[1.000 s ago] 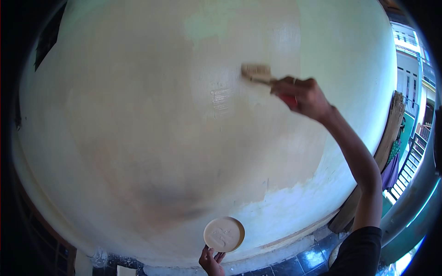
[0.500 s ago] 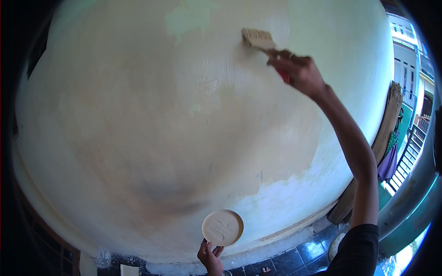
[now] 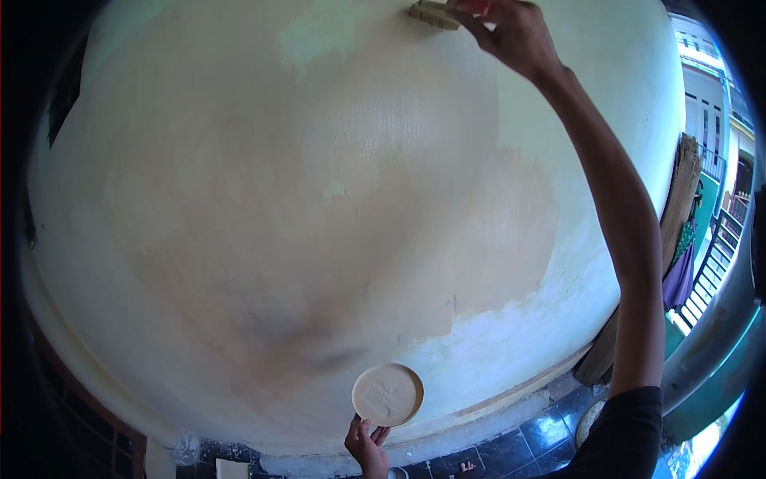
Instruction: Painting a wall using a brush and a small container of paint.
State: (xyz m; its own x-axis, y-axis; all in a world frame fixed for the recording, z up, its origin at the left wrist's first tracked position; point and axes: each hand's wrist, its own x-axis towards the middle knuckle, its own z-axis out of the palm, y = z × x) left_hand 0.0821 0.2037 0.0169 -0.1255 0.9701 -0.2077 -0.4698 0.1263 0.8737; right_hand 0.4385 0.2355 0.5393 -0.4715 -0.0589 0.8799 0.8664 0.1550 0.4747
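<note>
A large wall [image 3: 279, 199] fills most of the view: a broad tan area covers its middle, pale green shows near its top edge and down its right side, and a whitish blue band lies toward its lower right corner. Dark, shiny floor tiles [image 3: 550, 431] run along its bottom edge. My bare right arm [image 3: 610, 184] stretches up in front of its right side. By the right edge stands a rough wooden plank [image 3: 678, 191], with a purple cloth [image 3: 678, 281] hanging just beside it. My right hand [image 3: 515, 38] is up near the wall's top edge, clamped on a brush [image 3: 435, 13]. Low down, near the wall's bottom edge, a round, shallow dish [image 3: 388, 395] with a beige smear inside is tilted toward me; my left hand [image 3: 367, 449] pinches its lower rim. The brush has a red handle and bristles angled downward; I cannot tell whether they touch the wall
</note>
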